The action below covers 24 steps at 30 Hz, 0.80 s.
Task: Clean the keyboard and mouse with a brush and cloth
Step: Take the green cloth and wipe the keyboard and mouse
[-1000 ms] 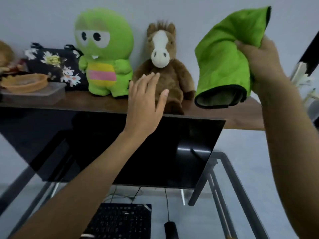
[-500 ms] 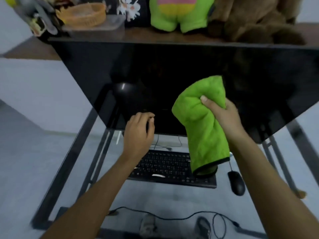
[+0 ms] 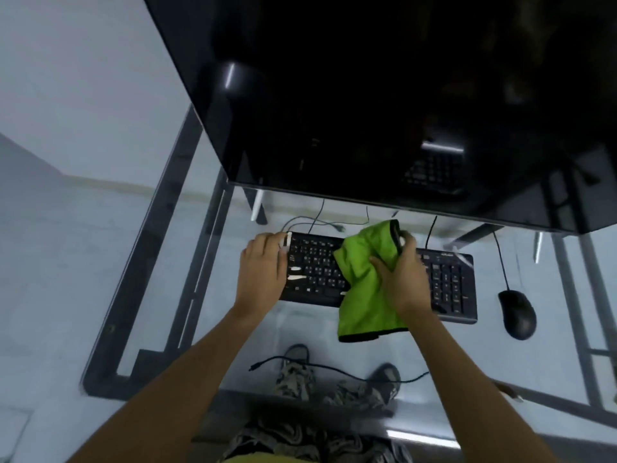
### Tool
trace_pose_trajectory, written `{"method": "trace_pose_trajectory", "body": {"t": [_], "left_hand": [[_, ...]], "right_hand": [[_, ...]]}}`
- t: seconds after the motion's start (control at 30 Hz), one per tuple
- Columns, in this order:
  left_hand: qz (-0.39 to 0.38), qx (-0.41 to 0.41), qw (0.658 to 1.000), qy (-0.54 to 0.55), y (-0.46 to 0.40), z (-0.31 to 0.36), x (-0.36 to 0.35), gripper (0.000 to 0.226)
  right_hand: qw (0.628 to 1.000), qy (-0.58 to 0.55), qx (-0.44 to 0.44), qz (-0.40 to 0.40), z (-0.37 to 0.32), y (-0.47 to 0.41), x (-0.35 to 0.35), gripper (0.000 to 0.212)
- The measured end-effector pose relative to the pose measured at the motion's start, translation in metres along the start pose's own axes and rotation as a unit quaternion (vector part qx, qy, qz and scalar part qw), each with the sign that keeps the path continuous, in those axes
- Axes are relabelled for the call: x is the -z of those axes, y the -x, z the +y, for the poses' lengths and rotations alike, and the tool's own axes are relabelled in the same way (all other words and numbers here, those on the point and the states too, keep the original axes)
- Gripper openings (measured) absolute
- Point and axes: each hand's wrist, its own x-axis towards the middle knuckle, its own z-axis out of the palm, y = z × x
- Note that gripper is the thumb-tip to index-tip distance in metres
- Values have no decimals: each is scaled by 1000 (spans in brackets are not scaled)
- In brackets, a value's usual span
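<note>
Left hand (image 3: 262,269) lies flat on the left end of the black keyboard (image 3: 314,272), fingers loosely curled, its grip empty. The keyboard sits on the glass worktop (image 3: 207,329) under the dark monitor (image 3: 384,95). Right hand (image 3: 402,279) has its grip closed around the bunched green cloth (image 3: 364,295), pressed over the keyboard's middle and hanging past its near edge. Black mouse (image 3: 517,314) sits right of the keyboard, apart from it.
</note>
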Motion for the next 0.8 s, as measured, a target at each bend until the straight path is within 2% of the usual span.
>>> {"method": "trace_pose_trajectory", "body": {"t": [0.07,0.1,0.2,0.3,0.37,0.47,0.57,0.73,0.8], "left_hand": [[-8,36,999,-14,4,-14,-9,34],[-15,52,998,-17,8,-20,-14,36],[-43,38,998,-30,24,-35,-29,41],[-57,-22,996,-66,35,-48,-39,47],[-54,-35,996,-65,34,-55,-41,47],[-51,-40,997,-50,32,-59,-42,45],[-55,-45,996,-51,33,-57,-44,46],[-60,-50,994,-69,33,-60,-45,47],[-57,-52,995,-70,33,-59,-44,47]], "right_hand": [[986,141,56,73,0,8,-5,70],[975,187,84,85,-2,14,-9,72],[956,257,129,60,-1,28,-26,49],[934,342,99,26,-1,35,-44,73],[936,332,105,42,-5,29,-49,65],[967,227,82,76,-10,17,-60,47],[977,173,71,107,-22,21,-77,36],[957,214,192,36,-46,17,-95,34],[948,245,201,5,-35,2,-78,34]]}}
